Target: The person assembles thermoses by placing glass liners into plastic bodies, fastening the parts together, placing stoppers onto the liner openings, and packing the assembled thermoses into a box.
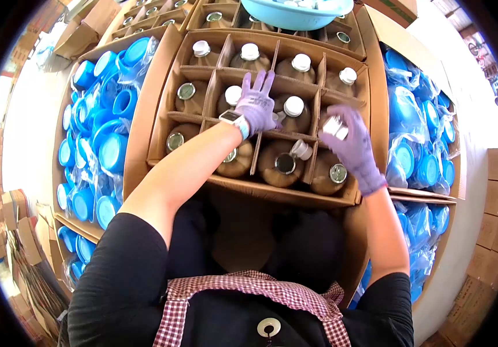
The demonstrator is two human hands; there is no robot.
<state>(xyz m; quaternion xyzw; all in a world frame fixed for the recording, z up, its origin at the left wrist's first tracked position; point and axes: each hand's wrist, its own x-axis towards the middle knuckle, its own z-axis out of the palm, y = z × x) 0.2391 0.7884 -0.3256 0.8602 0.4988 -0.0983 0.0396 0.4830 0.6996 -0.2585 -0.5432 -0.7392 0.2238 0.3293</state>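
Note:
A cardboard box [255, 184] with dividers holds rows of clear glass bottles. Several wear white caps, such as this white cap [293, 106]; others show uncovered mouths, like this bottle [283, 173]. Beside that mouth a loose white cap [301, 150] leans on its side. My left hand [256, 107], in a purple glove, lies over the middle row with fingers stretched apart, next to a capped bottle. Something small and pale by its thumb is unclear. My right hand [353, 144], also gloved, curls around a white cap [336, 127] at the right side; the bottle beneath is mostly hidden.
A light-blue basin [298, 17] of white caps sits on another bottle box behind. Boxes of blue plastic lids [112, 152] in clear bags stand left, and more blue lids [405, 156] right. Folded cardboard [35, 283] leans at lower left.

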